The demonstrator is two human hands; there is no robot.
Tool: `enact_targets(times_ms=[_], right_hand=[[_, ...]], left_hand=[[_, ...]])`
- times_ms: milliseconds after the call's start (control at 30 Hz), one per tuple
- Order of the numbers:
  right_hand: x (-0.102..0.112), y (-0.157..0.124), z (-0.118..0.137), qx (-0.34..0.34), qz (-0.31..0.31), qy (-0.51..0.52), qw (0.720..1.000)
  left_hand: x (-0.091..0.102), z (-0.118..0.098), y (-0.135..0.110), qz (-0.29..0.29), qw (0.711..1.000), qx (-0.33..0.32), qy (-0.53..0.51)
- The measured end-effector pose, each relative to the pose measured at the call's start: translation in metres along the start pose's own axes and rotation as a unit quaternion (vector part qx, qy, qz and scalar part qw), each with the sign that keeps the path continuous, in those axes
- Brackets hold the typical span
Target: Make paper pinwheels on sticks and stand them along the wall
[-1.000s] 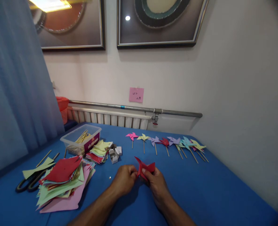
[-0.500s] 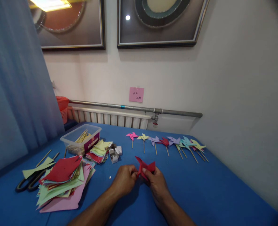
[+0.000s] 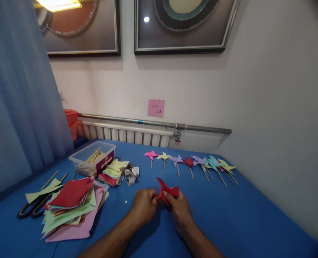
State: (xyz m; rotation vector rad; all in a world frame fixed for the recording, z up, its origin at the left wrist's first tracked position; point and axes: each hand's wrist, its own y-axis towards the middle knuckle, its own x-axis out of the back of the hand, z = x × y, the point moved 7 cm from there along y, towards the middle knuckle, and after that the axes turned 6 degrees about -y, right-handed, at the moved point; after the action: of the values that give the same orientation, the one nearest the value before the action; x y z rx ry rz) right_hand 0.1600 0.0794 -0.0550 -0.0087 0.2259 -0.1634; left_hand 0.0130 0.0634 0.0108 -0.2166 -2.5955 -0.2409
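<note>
Gripping with thumb and fingers, the right hand (image 3: 181,211) is clamped on a red pinwheel paper (image 3: 169,193), over the blue worktop (image 3: 228,222). Fingers of the left hand (image 3: 145,204) are bunched at the paper's left edge; whether that grip pinches anything, I cannot tell.

As I judge it, this piece is partly made: its corners curl inward, but no stick shows on it. Beyond the grip and to its right, a row of pinwheels (image 3: 188,162) on sticks looks finished. Plenty seems left: a large paper stack (image 3: 74,193) lies unfolded well left of the grip, and a smaller paper stack (image 3: 117,168) sits left and beyond, beside a small open carton (image 3: 131,175), contents unclear. Farther back, a clear plastic tub (image 3: 107,146) holds loose wooden sticks (image 3: 94,156).
</note>
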Motion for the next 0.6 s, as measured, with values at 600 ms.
enact_targets(times_ms=[600], right_hand=[[-0.011, -0.009, 0.018, -0.011, 0.012, 0.046, 0.999]], left_hand=[[0.0, 0.005, 0.003, -0.002, 1.0, -0.012, -0.017]])
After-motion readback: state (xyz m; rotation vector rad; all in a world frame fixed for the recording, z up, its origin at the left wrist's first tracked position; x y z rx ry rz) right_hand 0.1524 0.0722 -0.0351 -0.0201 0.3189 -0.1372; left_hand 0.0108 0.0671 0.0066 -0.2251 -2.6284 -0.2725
